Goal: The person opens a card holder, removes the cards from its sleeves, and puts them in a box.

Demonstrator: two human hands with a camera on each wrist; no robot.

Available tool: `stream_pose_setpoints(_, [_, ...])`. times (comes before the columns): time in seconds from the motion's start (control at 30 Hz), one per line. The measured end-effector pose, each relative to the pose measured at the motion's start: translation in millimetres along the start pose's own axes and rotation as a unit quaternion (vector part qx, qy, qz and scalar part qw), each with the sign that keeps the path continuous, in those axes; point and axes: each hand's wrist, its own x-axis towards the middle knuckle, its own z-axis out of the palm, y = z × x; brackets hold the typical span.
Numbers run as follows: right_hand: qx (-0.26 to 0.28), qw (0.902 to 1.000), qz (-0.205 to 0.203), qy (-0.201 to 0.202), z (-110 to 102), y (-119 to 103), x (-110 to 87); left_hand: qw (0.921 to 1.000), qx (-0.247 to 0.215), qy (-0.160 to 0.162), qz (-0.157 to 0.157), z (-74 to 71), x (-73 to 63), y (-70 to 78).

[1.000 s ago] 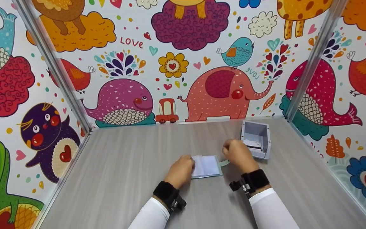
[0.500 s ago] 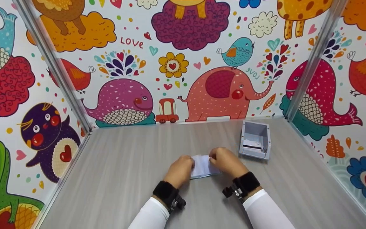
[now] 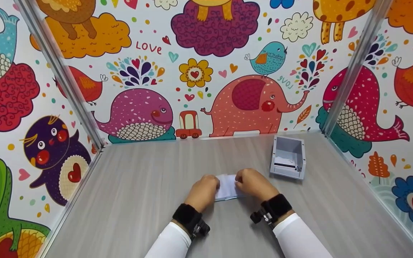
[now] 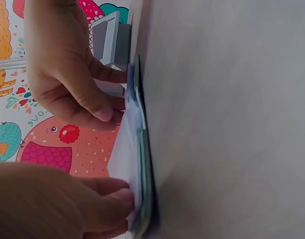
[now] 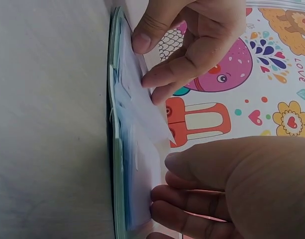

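Observation:
A small card holder [image 3: 224, 188] with a pale green cover and thin, clear-looking pages lies spread on the table. My left hand [image 3: 203, 193] holds its left half, thumb and fingertips against the pages; in the right wrist view that left hand [image 5: 194, 45] appears at the top. Over the right half is my right hand [image 3: 256, 184], fingertips touching the page edge and thumb apart from them in the right wrist view. One page [image 5: 154, 117] stands lifted between the hands. Whether the clear pages contain anything is hard to tell.
To the right and behind my right hand stands a grey open box [image 3: 288, 157] with white card-like pieces inside. The grey wood-look table [image 3: 149, 186] is bounded by cartoon-printed walls [image 3: 199, 71] and metal posts at the back corners.
My right hand has come left from beside the grey box onto the card holder's right half, and has barely shifted over the last half second. The left hand stays in place.

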Motion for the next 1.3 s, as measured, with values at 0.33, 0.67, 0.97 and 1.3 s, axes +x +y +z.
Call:
stream_pose_setpoints(0.33, [-0.001,0.9999,0.011,-0.005,-0.6,-1.3,0.1,0.9992,-0.038,0.009,-0.006,1.0,5.5,-2.3])
stream_pose_setpoints(0.67, [0.027,0.9988,-0.041,-0.001,-1.4,-12.6,-1.4,0.9978,-0.049,0.035,0.029,3.2,5.3,-4.9])
stream_pose_setpoints(0.97, [0.011,0.9957,-0.088,-0.024,6.0,-28.3,-5.5,0.9951,-0.054,0.058,0.060,13.6,7.2,-14.8])
stream_pose_setpoints(1.3, [-0.018,0.9939,-0.109,0.009,9.6,-27.8,-6.2,0.9959,-0.018,0.069,0.056,96.1,41.5,-65.0])
